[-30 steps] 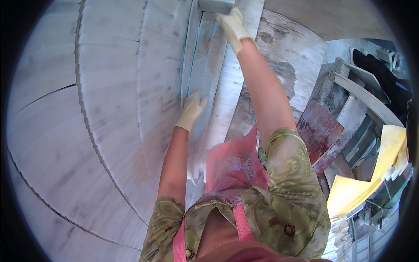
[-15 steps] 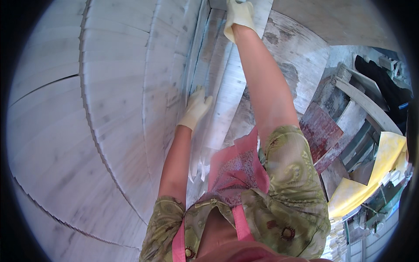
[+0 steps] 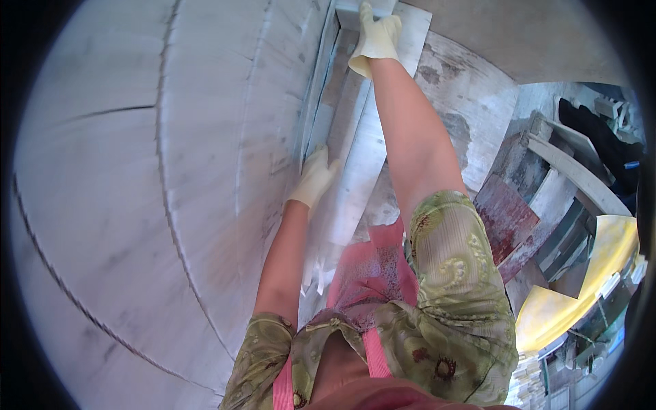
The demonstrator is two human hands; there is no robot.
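Both my hands wear cream rubber gloves. My right hand [image 3: 378, 33] reaches far forward to the top of the view, over a pale slab piece [image 3: 350, 16] at the far end of a narrow trough-like gap. Its fingers point away and look stretched out, with the thumb apart. My left hand [image 3: 316, 178] is nearer, low beside the large pale grey-veined stack [image 3: 212, 137]. Its fingers lie straight along the inner edge, thumb apart. A long white strip [image 3: 361, 147] runs to the right of the left hand. Whether either hand presses on a piece cannot be told.
Worn, stained boards [image 3: 465, 89] lie right of my right arm. Further right are a reddish board [image 3: 506, 215], a curved frame edge [image 3: 577, 171], a black cloth [image 3: 591, 137] and a yellow sheet [image 3: 574, 280]. A brown panel [image 3: 526, 34] stands at the far right.
The view has shifted slightly, so the stack's seams and the things on the right sit in different places. More of the right glove shows. Both hands keep about the same places.
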